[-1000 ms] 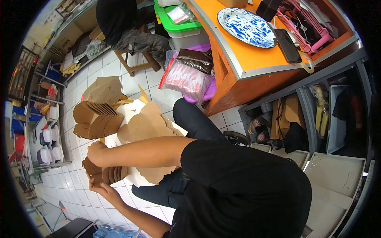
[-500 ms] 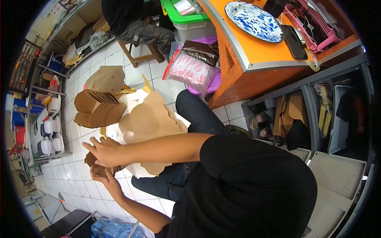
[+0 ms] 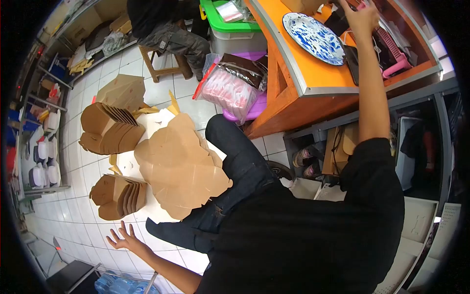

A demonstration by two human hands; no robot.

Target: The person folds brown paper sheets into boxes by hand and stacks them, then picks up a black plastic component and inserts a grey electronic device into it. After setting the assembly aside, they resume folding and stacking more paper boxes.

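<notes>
My left hand [image 3: 126,239] is held above the floor with its fingers spread and nothing in it. Just beyond it stands a small nested stack of brown cardboard food boxes [image 3: 117,196]. A taller stack of the same boxes [image 3: 111,128] is farther off. Flat, unfolded box blanks [image 3: 171,166] lie in a pile before my legs. My right hand [image 3: 363,22] is over the orange desk [image 3: 320,81], beside the pink plastic basket [image 3: 399,63]. Its visible fingers are apart, with a bit of pink between them; the fingertips are cut off by the frame's top edge.
A blue-and-white splattered plate [image 3: 314,39] and a dark phone [image 3: 351,63] are on the desk. Beside the desk, a bag of pink-and-white packets [image 3: 230,90] rests on a purple stool. Another person [image 3: 161,29] sits on a wooden stool [image 3: 169,71]. Shelves [image 3: 44,137] line the left.
Both hands have come off the small box stack, which now stands by itself. My right hand has swung across to the desk; my left has drawn back slightly and spread its fingers.
</notes>
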